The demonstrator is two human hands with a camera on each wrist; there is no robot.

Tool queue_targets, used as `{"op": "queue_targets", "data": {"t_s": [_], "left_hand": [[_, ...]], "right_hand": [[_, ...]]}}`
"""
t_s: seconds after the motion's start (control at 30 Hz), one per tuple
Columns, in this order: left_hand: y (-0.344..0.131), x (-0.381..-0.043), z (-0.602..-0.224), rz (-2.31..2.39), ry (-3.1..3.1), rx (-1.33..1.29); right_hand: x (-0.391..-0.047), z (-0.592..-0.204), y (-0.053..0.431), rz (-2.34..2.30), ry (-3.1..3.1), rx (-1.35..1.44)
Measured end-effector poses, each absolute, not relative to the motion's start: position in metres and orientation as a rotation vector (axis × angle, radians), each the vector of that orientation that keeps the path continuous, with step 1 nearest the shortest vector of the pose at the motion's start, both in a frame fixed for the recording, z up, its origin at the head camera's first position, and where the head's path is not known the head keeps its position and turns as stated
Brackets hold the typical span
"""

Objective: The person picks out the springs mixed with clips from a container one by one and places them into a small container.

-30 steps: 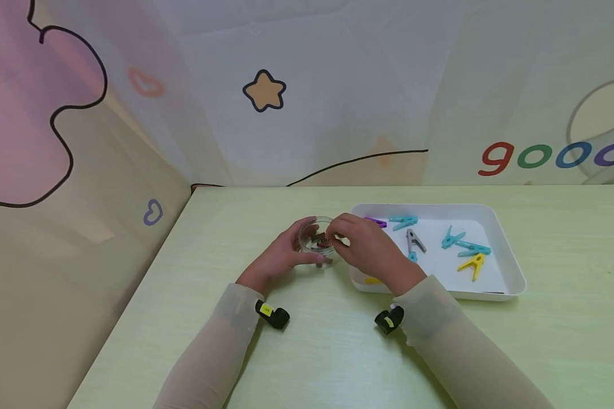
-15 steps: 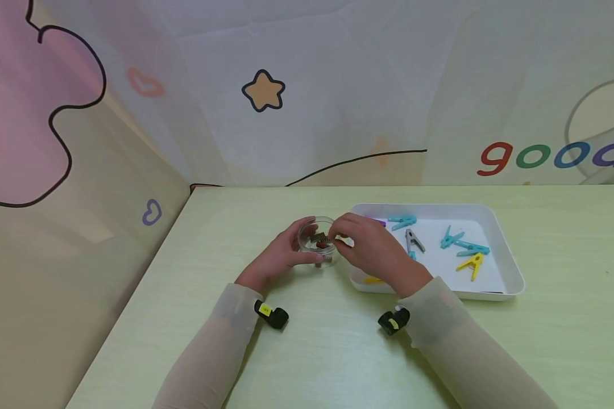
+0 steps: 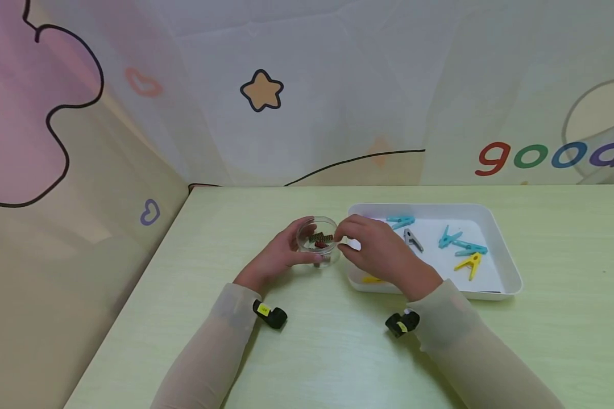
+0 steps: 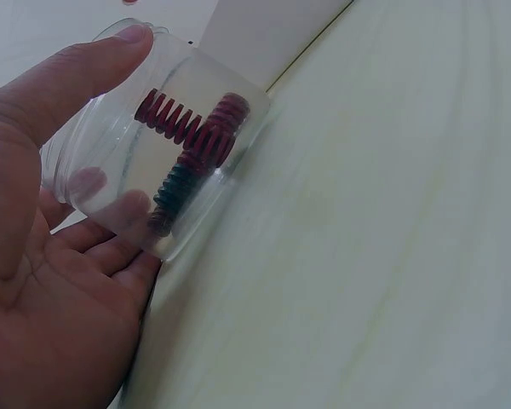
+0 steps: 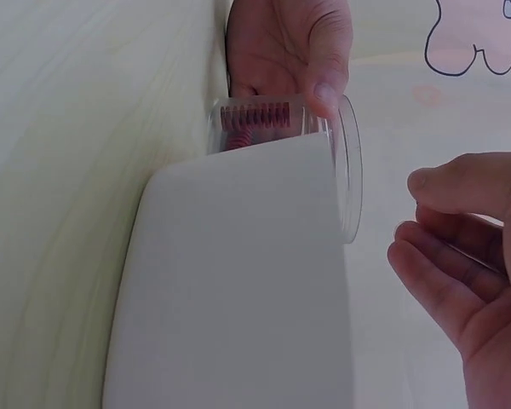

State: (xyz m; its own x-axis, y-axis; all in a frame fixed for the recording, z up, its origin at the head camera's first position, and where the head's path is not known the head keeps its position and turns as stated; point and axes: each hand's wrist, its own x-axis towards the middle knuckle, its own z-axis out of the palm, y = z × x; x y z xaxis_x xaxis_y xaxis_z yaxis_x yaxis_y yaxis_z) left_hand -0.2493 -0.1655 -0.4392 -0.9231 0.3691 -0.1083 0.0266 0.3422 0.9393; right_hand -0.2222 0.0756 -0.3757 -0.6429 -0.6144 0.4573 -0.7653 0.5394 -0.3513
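My left hand [image 3: 278, 255] grips a clear round plastic jar [image 4: 123, 175], thumb on one side and fingers round the other. Several coil springs lie inside, mostly red ones [image 4: 209, 141] with a teal one [image 4: 177, 183]. In the left wrist view the jar stands on the table. My right hand [image 3: 381, 250] hovers just right of the jar's mouth, over the near-left part of a white tray [image 3: 506, 267]. The right wrist view shows its thumb and fingers [image 5: 439, 273] loosely bent beside the rim, with nothing visible between them.
Several plastic clothespins are spread in the tray: light-blue ones [image 3: 469, 248], a grey one [image 3: 412, 240] and a yellow one [image 3: 471, 264]. Another yellow piece [image 3: 372, 279] shows under the right hand. A printed cloth backdrop [image 3: 337, 102] rises behind the pale table [image 3: 317, 352].
My right hand has drawn back slightly to the right from the jar's mouth, so more of the springs shows. The left hand and the jar stay in place.
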Motion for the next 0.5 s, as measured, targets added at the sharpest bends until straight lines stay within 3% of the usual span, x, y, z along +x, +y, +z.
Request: {"op": "queue_targets", "data": {"t_s": [0.5], "left_hand": [[-0.1636, -0.2477, -0.4364, 1.637, 2.279, 0.310]], "right_hand": [[-0.2179, -0.3736, 0.0859, 0.767, -2.479, 1.114]]}}
